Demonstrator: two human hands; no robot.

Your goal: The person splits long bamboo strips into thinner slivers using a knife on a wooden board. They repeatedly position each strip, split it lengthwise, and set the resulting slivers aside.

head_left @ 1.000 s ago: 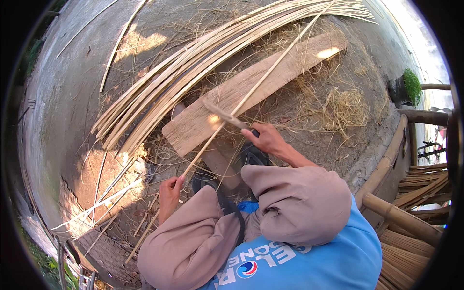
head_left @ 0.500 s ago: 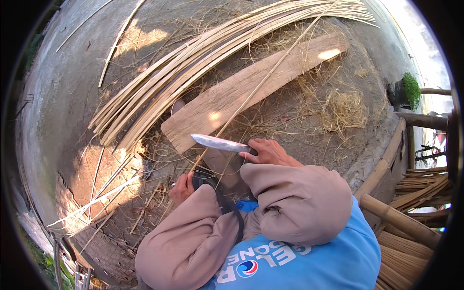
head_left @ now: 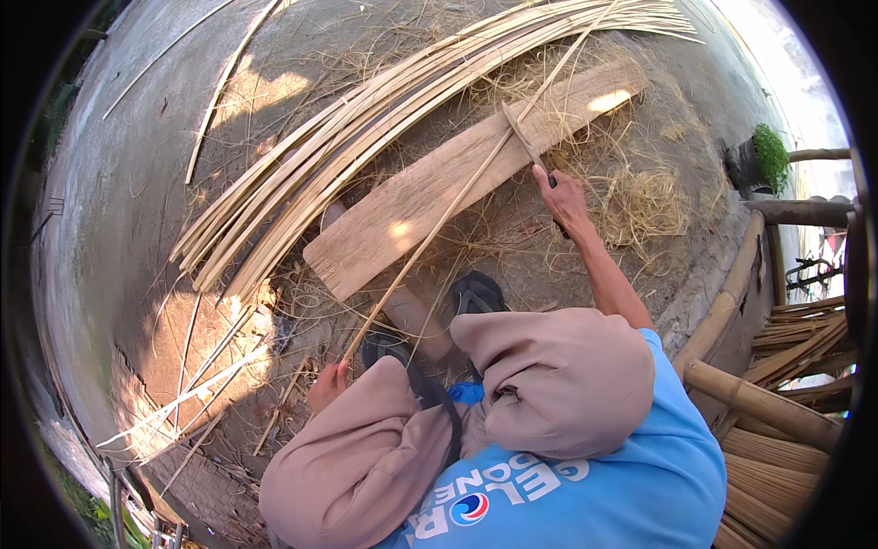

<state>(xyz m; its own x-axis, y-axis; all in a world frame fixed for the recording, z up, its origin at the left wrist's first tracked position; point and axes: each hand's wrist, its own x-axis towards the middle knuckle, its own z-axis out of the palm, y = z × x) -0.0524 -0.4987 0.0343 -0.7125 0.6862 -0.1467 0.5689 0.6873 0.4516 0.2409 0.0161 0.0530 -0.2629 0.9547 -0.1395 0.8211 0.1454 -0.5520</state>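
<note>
My left hand (head_left: 326, 387) grips the near end of a long thin bamboo strip (head_left: 428, 240). The strip runs up and to the right, slanting across a wooden plank (head_left: 361, 245) that lies beyond my feet. In my right hand (head_left: 564, 199) is the dark handle of a knife (head_left: 523, 134), held out over the plank's far half with my arm extended. The knife's blade points away to the upper left and crosses the strip. Whether its edge presses into the bamboo I cannot tell.
Beyond the plank lies a long bundle of split bamboo strips (head_left: 315, 146). Curly shavings (head_left: 645, 206) are heaped on the right. A bamboo rail (head_left: 764, 401), more bundled strips (head_left: 773, 467) and a potted plant (head_left: 770, 157) stand to the right. Loose slivers (head_left: 197, 389) lie left.
My right hand has swung the knife from near my knees out to the strip over the plank's far half. My left hand has shifted slightly nearer to me, still on the strip.
</note>
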